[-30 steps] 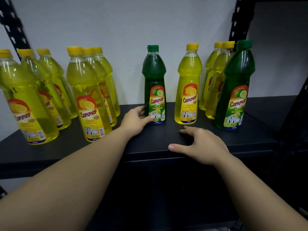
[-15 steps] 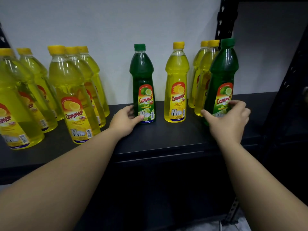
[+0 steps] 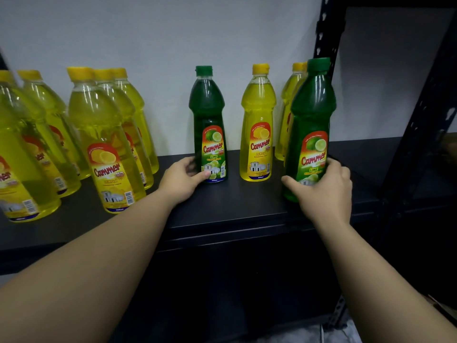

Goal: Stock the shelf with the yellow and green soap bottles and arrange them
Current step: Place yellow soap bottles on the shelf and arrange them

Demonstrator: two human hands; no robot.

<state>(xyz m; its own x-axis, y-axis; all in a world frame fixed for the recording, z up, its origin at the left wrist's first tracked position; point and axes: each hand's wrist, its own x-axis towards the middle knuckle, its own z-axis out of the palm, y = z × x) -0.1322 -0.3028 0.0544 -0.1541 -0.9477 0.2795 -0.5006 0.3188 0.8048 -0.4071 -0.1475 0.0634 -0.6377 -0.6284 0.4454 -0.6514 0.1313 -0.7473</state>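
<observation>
Head view: black shelf (image 3: pixel 247 209) against a white wall (image 3: pixel 173 33), stocked with upright soap bottles. Left hand (image 3: pixel 181 180) grips the base of the middle green bottle (image 3: pixel 209 125), thumb across the lower label, fingers curled round the far side; bottle stands on the shelf near the wall. Right hand (image 3: pixel 326 188) clamps the lower body of the front green bottle (image 3: pixel 310 129), thumb on its left side, fingers wrapped round the right; this bottle sits nearer the shelf's front edge and leans slightly, its base partly hidden by the hand, so cannot tell if it is fully set down. Between the two green ones stands a single yellow bottle (image 3: pixel 258 134), apart from both, label facing out. Just behind the front green bottle are two more yellow bottles (image 3: pixel 288 107), mostly covered by it. Left side: row of three yellow bottles (image 3: pixel 106 134) running front to back, touching or nearly so, front one nearest the camera. Further left, another yellow group (image 3: pixel 27 149), cut off by the frame edge and blurred. Black perforated rack upright (image 3: pixel 326 28) rises behind the front green bottle. Both forearms reach in from the bottom.
</observation>
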